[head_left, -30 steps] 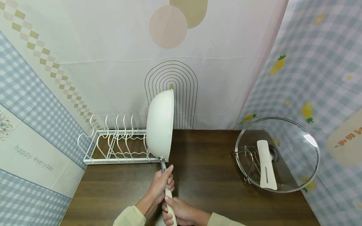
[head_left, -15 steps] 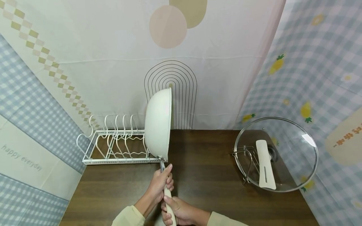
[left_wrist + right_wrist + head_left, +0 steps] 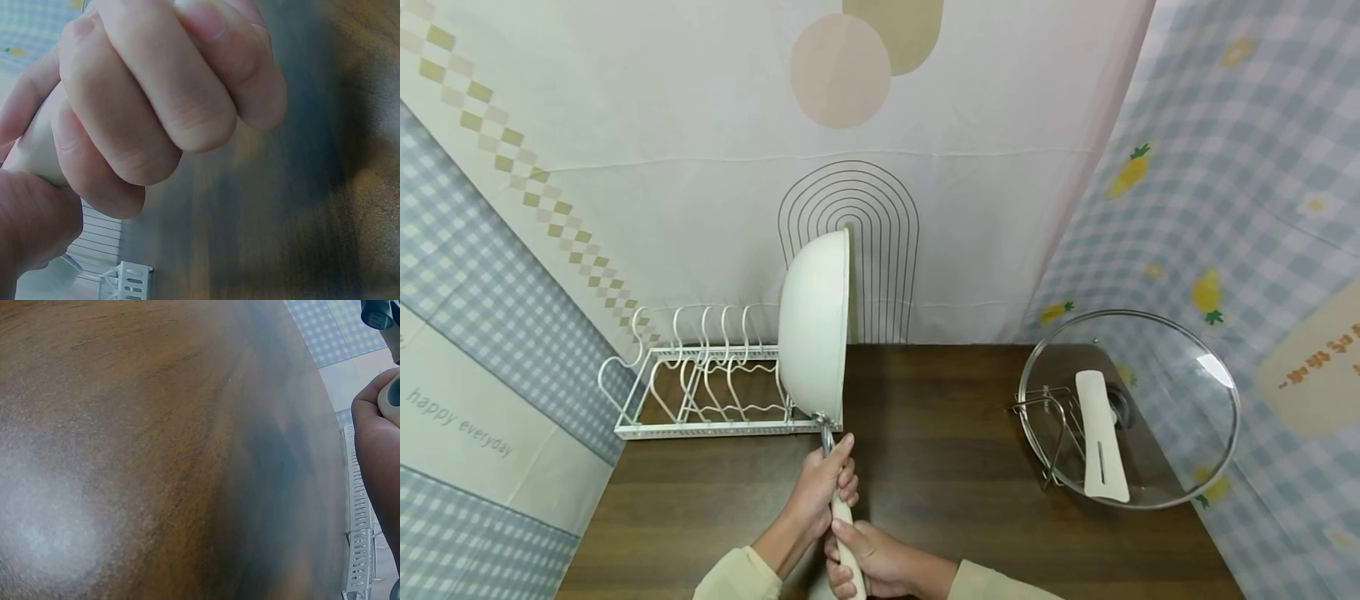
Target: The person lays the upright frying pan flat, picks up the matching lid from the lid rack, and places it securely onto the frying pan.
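I see the left hand [image 3: 822, 485] and right hand [image 3: 880, 557] both gripping the handle [image 3: 842, 509], which points away, the left nearer the white pan [image 3: 812, 325] tipped sideways ahead

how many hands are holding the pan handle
2. The left hand grips the handle nearer the white pan; the right hand grips it farther back, toward the person.
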Demonstrator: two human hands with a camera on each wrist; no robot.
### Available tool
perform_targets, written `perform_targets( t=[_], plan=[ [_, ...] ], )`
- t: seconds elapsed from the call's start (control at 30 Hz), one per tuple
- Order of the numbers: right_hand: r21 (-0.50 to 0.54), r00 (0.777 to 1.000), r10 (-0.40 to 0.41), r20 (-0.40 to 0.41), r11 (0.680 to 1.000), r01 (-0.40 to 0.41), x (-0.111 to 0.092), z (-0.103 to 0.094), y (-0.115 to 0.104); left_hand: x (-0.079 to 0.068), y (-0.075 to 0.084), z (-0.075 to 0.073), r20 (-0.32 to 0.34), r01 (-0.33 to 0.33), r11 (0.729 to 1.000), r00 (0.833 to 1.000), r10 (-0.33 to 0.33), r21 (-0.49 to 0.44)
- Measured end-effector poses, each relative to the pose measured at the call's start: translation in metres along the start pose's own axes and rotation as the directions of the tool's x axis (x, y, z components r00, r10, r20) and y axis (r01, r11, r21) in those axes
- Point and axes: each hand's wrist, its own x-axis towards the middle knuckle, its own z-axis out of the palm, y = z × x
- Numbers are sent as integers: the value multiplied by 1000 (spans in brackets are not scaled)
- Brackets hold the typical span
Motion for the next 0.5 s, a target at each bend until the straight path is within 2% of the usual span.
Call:
perform_targets(
  t=[0.3, 0.5],
  plan=[
    [-28, 1000, -27, 10, 999, 28, 0, 2, -6, 0, 5, 3, -11, 2, 1000, 1000, -2, -6],
    [-36, 1000, -9, -14, 999, 8, 0, 3, -11, 1, 9, 5, -9, 2, 1000, 1000, -2, -15]
  ],
)
